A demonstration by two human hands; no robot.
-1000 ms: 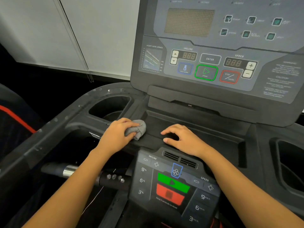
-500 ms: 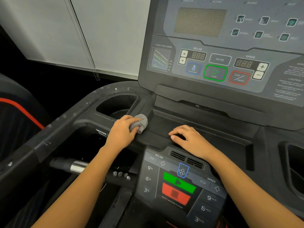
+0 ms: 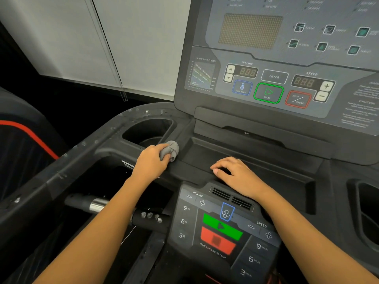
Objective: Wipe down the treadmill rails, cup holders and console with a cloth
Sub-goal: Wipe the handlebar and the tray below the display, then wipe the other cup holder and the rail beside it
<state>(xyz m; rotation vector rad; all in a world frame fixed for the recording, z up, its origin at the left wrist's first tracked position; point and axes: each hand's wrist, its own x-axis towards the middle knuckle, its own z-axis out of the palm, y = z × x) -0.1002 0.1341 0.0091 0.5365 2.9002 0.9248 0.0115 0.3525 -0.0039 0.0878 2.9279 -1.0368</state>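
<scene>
Lower control panel (image 3: 217, 228) nearest, between the forearms. Right hand (image 3: 238, 175) rests flat, fingers relaxed, on the black tray ledge (image 3: 266, 160). Left hand (image 3: 150, 162) grips a balled grey cloth (image 3: 170, 150), pressed on the rim beside the left cup holder (image 3: 147, 130). Console (image 3: 276, 58) upright behind.

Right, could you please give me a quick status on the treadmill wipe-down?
Left hand grips balled grey cloth beside left cup holder. Right hand rests on tray ledge. Nothing blocking.

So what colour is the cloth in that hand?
Grey. The left hand grips the bunched cloth; the head view shows it.
</scene>
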